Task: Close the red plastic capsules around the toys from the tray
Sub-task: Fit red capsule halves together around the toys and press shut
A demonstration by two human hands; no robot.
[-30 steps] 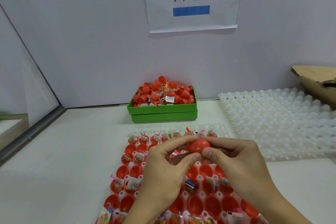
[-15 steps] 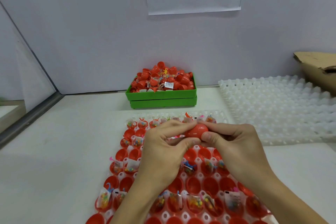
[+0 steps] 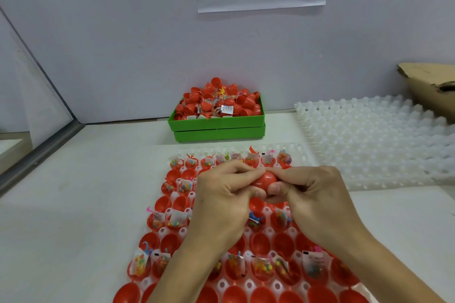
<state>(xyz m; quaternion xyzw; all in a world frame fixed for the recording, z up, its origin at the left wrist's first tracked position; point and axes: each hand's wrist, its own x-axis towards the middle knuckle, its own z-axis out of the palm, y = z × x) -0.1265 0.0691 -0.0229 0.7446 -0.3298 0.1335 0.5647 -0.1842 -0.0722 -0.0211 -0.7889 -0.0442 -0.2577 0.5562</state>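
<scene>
A white table (image 3: 73,204) carries a pale moulded sheet (image 3: 381,142) on the right and, near the person, the tray (image 3: 302,152) packed with red half shells and small bagged toys. At the back a green box (image 3: 216,128) is heaped with red capsules. Over the tray, the left hand (image 3: 221,202) and right hand (image 3: 317,194) meet, fingers and thumbs of both pinching one red capsule (image 3: 264,179) between them. If the halves sit crooked, I reckon the squeeze could nip the toy's bag in the seam, or the smooth shell might pop free and knock others loose.
</scene>
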